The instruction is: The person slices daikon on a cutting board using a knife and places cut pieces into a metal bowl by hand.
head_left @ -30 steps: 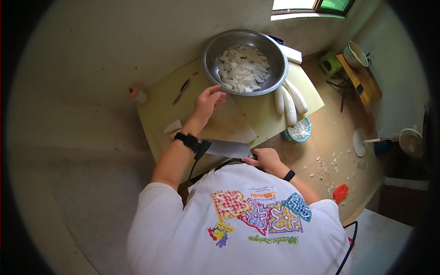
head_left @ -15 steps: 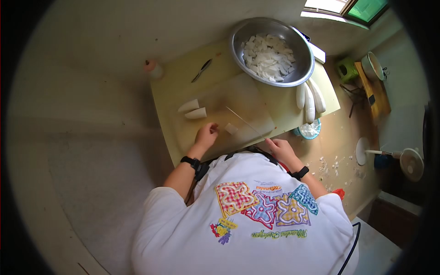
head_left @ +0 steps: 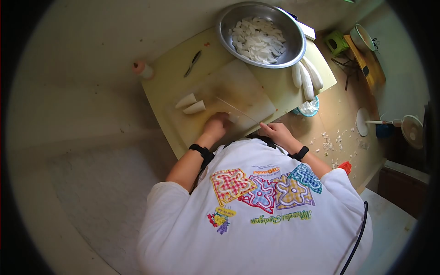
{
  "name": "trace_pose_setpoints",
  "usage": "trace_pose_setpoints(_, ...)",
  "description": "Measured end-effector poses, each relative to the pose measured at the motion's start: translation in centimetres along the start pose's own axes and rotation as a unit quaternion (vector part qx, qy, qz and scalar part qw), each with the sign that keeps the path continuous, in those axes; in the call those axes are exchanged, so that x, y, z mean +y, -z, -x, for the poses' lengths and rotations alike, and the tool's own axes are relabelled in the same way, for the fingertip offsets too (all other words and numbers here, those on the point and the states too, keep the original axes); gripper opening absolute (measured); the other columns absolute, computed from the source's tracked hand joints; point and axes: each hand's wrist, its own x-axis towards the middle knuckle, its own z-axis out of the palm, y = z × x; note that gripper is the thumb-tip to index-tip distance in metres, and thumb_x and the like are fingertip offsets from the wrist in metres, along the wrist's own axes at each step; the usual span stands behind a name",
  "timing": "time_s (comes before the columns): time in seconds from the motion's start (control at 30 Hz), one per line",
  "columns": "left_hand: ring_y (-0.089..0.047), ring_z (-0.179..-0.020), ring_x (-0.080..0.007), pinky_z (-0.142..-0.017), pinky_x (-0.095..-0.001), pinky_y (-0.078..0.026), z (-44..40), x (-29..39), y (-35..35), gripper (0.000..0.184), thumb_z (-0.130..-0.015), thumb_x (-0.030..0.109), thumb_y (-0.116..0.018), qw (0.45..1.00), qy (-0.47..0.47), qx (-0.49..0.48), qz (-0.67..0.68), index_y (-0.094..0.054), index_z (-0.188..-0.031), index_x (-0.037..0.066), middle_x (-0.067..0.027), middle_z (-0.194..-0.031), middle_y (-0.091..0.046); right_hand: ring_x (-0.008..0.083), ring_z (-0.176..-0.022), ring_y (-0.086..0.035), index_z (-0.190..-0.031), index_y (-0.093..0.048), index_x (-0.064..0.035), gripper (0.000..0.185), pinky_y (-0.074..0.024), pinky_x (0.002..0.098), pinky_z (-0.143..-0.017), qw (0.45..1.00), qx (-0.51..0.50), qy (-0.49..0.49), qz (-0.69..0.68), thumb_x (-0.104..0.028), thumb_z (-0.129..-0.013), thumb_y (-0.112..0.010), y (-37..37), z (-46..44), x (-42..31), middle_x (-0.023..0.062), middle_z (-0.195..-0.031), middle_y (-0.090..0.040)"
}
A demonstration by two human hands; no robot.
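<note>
White fan [head_left: 412, 132] and green stool [head_left: 337, 42] on the floor [head_left: 338, 107]
Near the stool, a pale pot [head_left: 361, 38] and a small dark object [head_left: 365, 70] rest on a wooden bench [head_left: 375, 68]; a red bundle [head_left: 345, 167] lies on the floor; a pink-topped bottle [head_left: 145, 70] stands at the tabletop's [head_left: 158, 75] corner.

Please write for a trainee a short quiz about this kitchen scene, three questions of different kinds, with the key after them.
1. How many long white vegetables lie beside the bowl?
2. True or false: the bowl is empty.
3. Which hand holds the knife? A) the left B) the right C) neither

Key
1. Three.
2. False; it holds many white slices.
3. B; the right hand has its handle end.
</note>
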Motion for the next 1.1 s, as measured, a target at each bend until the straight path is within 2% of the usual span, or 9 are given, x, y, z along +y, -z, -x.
trace_pose_setpoints(0.03, -0.063, -0.106, -0.0360, -0.092, -0.0416, -0.051, -0.2, 0.2, 0.3, 0.033, -0.084, 0.017, -0.068, 0.999, -0.029, 0.007, -0.013, -0.067, -0.115, 0.005, -0.0184, -0.115, -0.065, 0.0228, -0.053, -0.045, -0.077, -0.062, 0.0077, 0.067, -0.0412, 0.0416, -0.056, 1.000, -0.003, -0.005, 0.002, -0.055, -0.099, -0.052, 0.1, -0.3, -0.4, 0.0160, -0.057, -0.051)
trace_pose_setpoints(0.13, -0.062, -0.108, -0.0359, -0.094, -0.0432, -0.050, -0.5, 1.2, 0.9, 0.034, -0.081, 0.016, -0.069, 0.998, -0.033, -0.031, -0.041, -0.068, -0.113, 0.006, -0.0160, -0.113, -0.065, 0.0196, -0.054, -0.043, -0.076, -0.062, 0.0083, 0.067, -0.0404, 0.0406, -0.055, 0.999, -0.024, -0.019, -0.027, -0.054, -0.099, -0.053, 0.4, -0.7, -0.8, 0.0142, -0.057, -0.051)
trace_pose_setpoints(0.2, -0.062, -0.105, -0.0360, -0.092, -0.0439, -0.051, -0.6, 0.9, 0.3, 0.033, -0.079, 0.016, -0.069, 0.998, -0.043, -0.019, -0.050, -0.069, -0.110, 0.007, -0.0142, -0.110, -0.066, 0.0171, -0.055, -0.046, -0.076, -0.063, 0.0083, 0.067, -0.0411, 0.0387, -0.054, 0.999, -0.028, -0.015, -0.034, -0.054, -0.099, -0.054, 0.7, -0.9, -0.7, 0.0113, -0.056, -0.052)
trace_pose_setpoints(0.27, -0.062, -0.101, -0.0344, -0.089, -0.0437, -0.052, -0.9, 0.8, 0.3, 0.029, -0.078, 0.016, -0.069, 0.995, -0.070, -0.004, -0.074, -0.070, -0.105, 0.008, -0.0128, -0.107, -0.067, 0.0253, -0.064, -0.060, -0.089, -0.069, 0.0068, 0.063, -0.0484, 0.0392, -0.066, 0.997, -0.052, -0.049, -0.029, -0.054, -0.097, -0.055, 0.8, -1.5, 0.1, 0.0197, -0.070, -0.065)
trace_pose_setpoints(0.33, -0.062, -0.099, -0.0333, -0.087, -0.0434, -0.052, -1.0, 0.4, 0.3, 0.027, -0.078, 0.016, -0.069, 0.994, -0.090, 0.006, -0.066, -0.071, -0.104, 0.009, -0.0117, -0.106, -0.067, 0.0262, -0.065, -0.060, -0.090, -0.070, 0.0067, 0.063, -0.0491, 0.0391, -0.067, 0.997, -0.054, -0.039, -0.035, -0.054, -0.098, -0.055, 0.8, -1.6, 0.3, 0.0207, -0.071, -0.065)
trace_pose_setpoints(0.43, -0.063, -0.096, -0.0309, -0.085, -0.0429, -0.052, -1.0, -0.1, 0.0, 0.025, -0.078, 0.017, -0.070, 0.990, -0.129, 0.011, -0.056, -0.071, -0.101, 0.010, -0.0093, -0.104, -0.068, 0.0271, -0.065, -0.060, -0.090, -0.070, 0.0069, 0.063, -0.0489, 0.0403, -0.067, 0.993, -0.081, -0.083, -0.030, -0.054, -0.098, -0.055, 1.0, -1.4, 0.5, 0.0217, -0.071, -0.065)
trace_pose_setpoints(0.57, -0.063, -0.095, -0.0287, -0.083, -0.0436, -0.052, -1.2, -0.5, 0.1, 0.026, -0.077, 0.019, -0.072, 0.983, -0.163, 0.028, -0.085, -0.071, -0.103, 0.013, -0.0062, -0.104, -0.068, 0.0291, -0.065, -0.059, -0.089, -0.069, 0.0072, 0.063, -0.0485, 0.0419, -0.067, 0.994, -0.080, -0.066, -0.043, -0.054, -0.098, -0.055, 0.6, -1.6, 1.7, 0.0231, -0.072, -0.064)
trace_pose_setpoints(0.8, -0.063, -0.097, -0.0251, -0.082, -0.0409, -0.048, -1.1, -1.0, 0.0, 0.028, -0.082, 0.026, -0.069, 0.973, -0.177, 0.009, -0.150, -0.071, -0.108, 0.015, -0.0034, -0.106, -0.069, 0.0362, -0.064, -0.058, -0.080, -0.066, 0.0063, 0.062, -0.0466, 0.0445, -0.065, 0.992, -0.101, -0.077, 0.008, -0.053, -0.096, -0.057, 1.9, -0.9, -1.0, 0.0253, -0.071, -0.062)
trace_pose_setpoints(1.1, -0.063, -0.099, -0.0251, -0.083, -0.0409, -0.048, -0.9, -1.3, -0.3, 0.029, -0.084, 0.025, -0.067, 0.976, -0.167, 0.004, -0.142, -0.069, -0.111, 0.015, -0.0043, -0.109, -0.068, 0.0381, -0.065, -0.057, -0.078, -0.066, 0.0052, 0.064, -0.0456, 0.0463, -0.064, 0.993, -0.101, -0.065, 0.024, -0.056, -0.095, -0.057, 2.0, -1.1, -1.3, 0.0256, -0.071, -0.062)
